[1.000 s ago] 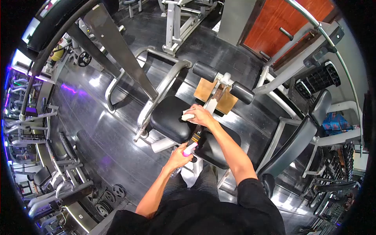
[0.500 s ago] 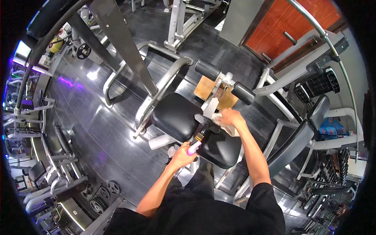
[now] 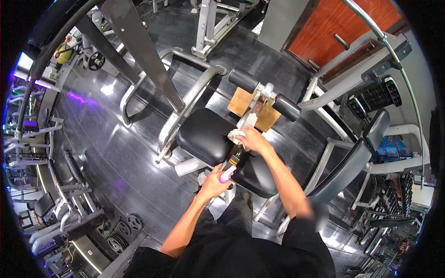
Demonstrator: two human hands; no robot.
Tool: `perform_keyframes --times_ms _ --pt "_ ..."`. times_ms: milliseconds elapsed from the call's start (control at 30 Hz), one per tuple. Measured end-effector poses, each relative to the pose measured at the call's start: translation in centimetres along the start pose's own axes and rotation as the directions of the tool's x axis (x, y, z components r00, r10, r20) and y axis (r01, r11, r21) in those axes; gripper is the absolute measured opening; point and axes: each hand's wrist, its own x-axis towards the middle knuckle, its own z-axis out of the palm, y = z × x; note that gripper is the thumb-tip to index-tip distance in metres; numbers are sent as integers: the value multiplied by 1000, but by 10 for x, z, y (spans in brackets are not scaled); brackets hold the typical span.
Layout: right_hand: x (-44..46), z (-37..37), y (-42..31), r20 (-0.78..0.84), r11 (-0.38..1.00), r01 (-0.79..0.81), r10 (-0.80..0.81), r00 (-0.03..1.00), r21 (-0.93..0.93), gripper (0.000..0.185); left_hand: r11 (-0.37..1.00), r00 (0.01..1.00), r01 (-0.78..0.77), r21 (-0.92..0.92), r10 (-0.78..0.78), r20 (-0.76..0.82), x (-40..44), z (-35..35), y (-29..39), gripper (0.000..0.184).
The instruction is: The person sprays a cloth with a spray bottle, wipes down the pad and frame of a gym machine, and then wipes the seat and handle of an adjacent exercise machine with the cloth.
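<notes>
White cloth (image 3: pixel 235 135) sits pinched in the right hand (image 3: pixel 252 140), over the machine's central bar; clock directions here run from the cloth, with twelve at the top of the view. Just past six, the left hand (image 3: pixel 214 186) is curled round the pink-and-white head of a spray bottle (image 3: pixel 226 175). A black seat pad (image 3: pixel 204 134) lies close at nine and a second black pad (image 3: pixel 257 178) at five, with a dark handle (image 3: pixel 235 160) banded in orange between them. One foam roller (image 3: pixel 243 80) stands at twelve and another (image 3: pixel 287 107) at two, a wooden board (image 3: pixel 240 101) below them.

Crowding in from between ten and eleven, a broad grey beam (image 3: pixel 143 55) slants down across the floor (image 3: pixel 111 153). A long backrest (image 3: pixel 340 173) fills the space between three and four, a blue bag (image 3: pixel 389 147) partly behind its frame at three. A red-brown door (image 3: pixel 324 28) stands between one and two, and weight plates (image 3: pixel 117 243) between seven and eight.

The right hand hides part of the cloth, and the left covers most of the bottle's body. A round blur masks whatever lies by the right elbow. The beam is cut off above, and the equipment at the far edges bends into the dark rim, too small to make out
</notes>
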Motion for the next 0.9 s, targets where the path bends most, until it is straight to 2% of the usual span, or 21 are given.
perform_keyframes --times_ms 33,100,133,167,233,267,333,367,433,467,500,567,600,633,667,733,800,833,900 --pt "-16 7 0 -196 989 -50 77 978 139 32 1000 1000 -2 -4 2 2 1 1 -3 41" --pt "-51 22 -7 -418 978 -67 145 897 195 31 999 999 -33 -34 31 -41 4 6 -13 40" --pt "-66 29 -10 -459 981 -78 152 875 175 30 999 999 -33 -35 32 -36 4 7 -14 40" --pt "-82 19 -25 -395 979 -134 186 900 154 34 998 999 -8 -66 5 -37 5 8 -15 40" --pt "-104 21 -35 -368 979 -201 175 913 -35 32 995 999 20 -97 -24 -34 4 7 -16 39" --pt "-109 21 -35 -370 978 -205 178 912 -34 32 993 999 32 -114 -33 -9 4 5 -14 39" --pt "-115 18 -34 -256 969 -239 216 942 -61 29 991 999 42 -131 -40 17 3 5 -11 39" --pt "-111 7 -32 -140 937 -345 335 932 -51 27 995 1000 7 -95 -6 7 3 3 -7 39" --pt "-100 -13 -22 -39 852 -520 519 854 -52 31 998 1000 -24 -53 24 0 1 2 -9 38" --pt "-98 -15 -25 -255 876 -480 476 842 50 31 997 1000 -29 -74 28 -12 1 2 -8 38" --pt "-94 -8 -24 -389 885 -446 461 798 136 28 995 999 -34 -98 32 -23 2 3 -6 38" --pt "-89 13 -18 -418 983 -158 184 890 94 29 999 1000 -1 -49 2 28 2 1 -6 38" --pt "-90 19 -30 -389 982 -172 188 902 75 35 998 1000 2 -67 0 30 2 1 -6 38" --pt "-91 30 -30 -405 971 -199 236 883 132 37 997 999 4 -83 -1 32 2 -1 -5 39" --pt "-97 29 -29 -375 979 -183 202 905 87 36 999 999 -46 -19 46 -10 2 0 -4 40" --pt "-110 22 -20 -340 985 -169 173 924 40 34 998 1000 -18 -53 18 4 3 -1 -4 46" --pt "-121 13 -17 -179 962 -272 273 945 33 30 996 997 70 -61 -68 35 3 -1 -6 59" --pt "-117 4 -10 -127 909 -384 406 905 163 29 996 997 70 -63 -68 34 4 0 -6 59" --pt "-96 -3 7 -318 895 -388 442 839 220 30 985 998 60 -161 -53 47 3 -1 -7 56"
